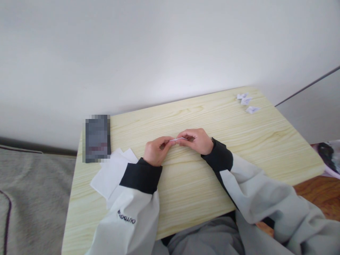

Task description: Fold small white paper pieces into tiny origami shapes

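A small piece of white folded paper [177, 139] is held edge-on above the middle of the table, mostly covered by fingers. My left hand [157, 150] pinches its left end between thumb and fingers. At the opposite end, my right hand [198, 140] grips it the same way, and the fingertips of both hands nearly meet. Several white paper sheets [111, 173] lie overlapping beside my left forearm, partly hidden by the sleeve. Toward the far right corner sit three small folded paper pieces [252, 109], pointed in shape.
The light wood-grain table [191, 198] stands against a white wall [159, 53]. A dark, pixelated rectangular object [97, 138] lies at the table's left edge. Grey fabric [37, 198] spreads to the left, and a bag-like item [330, 156] is at the right, beyond the table.
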Demonstrator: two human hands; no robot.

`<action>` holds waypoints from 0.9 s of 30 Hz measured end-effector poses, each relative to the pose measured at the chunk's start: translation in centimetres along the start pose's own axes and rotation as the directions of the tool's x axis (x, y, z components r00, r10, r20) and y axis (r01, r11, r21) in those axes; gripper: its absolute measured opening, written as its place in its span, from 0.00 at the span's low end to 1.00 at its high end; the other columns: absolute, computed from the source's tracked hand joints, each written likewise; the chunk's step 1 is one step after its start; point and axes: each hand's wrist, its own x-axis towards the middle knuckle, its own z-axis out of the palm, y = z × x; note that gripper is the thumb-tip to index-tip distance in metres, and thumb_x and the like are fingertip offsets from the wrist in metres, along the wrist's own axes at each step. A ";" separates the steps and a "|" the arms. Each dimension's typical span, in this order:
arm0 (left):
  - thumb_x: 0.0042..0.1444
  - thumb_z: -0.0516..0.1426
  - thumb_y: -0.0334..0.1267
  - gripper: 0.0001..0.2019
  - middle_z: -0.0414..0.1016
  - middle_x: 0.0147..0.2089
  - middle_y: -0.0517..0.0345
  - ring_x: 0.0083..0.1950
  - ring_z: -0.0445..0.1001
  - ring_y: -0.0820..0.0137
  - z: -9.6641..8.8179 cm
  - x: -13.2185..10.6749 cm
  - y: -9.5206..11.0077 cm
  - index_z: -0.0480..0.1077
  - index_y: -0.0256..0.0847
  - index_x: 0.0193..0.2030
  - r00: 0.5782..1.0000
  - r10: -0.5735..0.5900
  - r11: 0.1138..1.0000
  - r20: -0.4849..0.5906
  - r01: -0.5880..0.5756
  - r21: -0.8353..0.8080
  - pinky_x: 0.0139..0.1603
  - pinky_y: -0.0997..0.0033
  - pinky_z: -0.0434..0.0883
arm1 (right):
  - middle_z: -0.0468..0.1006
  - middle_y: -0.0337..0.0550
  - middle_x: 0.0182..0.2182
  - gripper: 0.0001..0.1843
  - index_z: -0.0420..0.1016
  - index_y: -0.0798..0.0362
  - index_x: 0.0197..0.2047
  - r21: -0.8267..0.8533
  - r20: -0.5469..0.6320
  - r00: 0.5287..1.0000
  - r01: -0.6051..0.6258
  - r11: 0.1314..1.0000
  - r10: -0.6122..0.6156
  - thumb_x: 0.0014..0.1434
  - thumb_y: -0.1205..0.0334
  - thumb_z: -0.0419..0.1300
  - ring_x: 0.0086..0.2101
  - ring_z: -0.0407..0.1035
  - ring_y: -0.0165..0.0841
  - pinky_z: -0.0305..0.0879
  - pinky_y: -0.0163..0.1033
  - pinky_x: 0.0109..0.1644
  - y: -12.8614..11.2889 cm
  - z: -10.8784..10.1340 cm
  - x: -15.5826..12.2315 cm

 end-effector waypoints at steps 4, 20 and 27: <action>0.55 0.55 0.40 0.09 0.80 0.32 0.59 0.32 0.76 0.72 -0.1 0.1 0.0 0.75 0.40 0.34 1.000 -0.005 1.000 0.022 0.005 0.010 0.33 0.76 0.71 | 0.78 0.40 0.24 0.11 0.76 0.56 0.34 0.114 0.038 0.999 -0.038 0.993 0.034 0.57 0.56 0.58 0.25 0.74 0.28 0.68 0.29 0.31 0.1 0.1 0.1; 0.51 0.58 0.46 0.11 0.80 0.27 0.62 0.30 0.78 0.71 -0.3 0.2 0.7 0.75 0.40 0.31 0.971 -0.236 0.971 -0.030 0.234 -0.049 0.35 0.76 0.73 | 0.80 0.42 0.24 0.17 0.77 0.58 0.34 0.476 0.076 0.943 -0.320 0.819 0.324 0.46 0.52 0.66 0.23 0.75 0.31 0.74 0.33 0.27 0.6 0.2 0.3; 0.51 0.58 0.47 0.12 0.79 0.26 0.60 0.26 0.76 0.72 -0.2 0.1 0.3 0.74 0.39 0.29 0.988 -0.117 0.993 -0.099 0.118 0.007 0.30 0.76 0.74 | 0.79 0.42 0.22 0.18 0.75 0.58 0.34 0.496 0.057 0.944 -0.309 0.812 0.324 0.46 0.52 0.66 0.21 0.74 0.30 0.73 0.32 0.25 0.7 0.1 0.4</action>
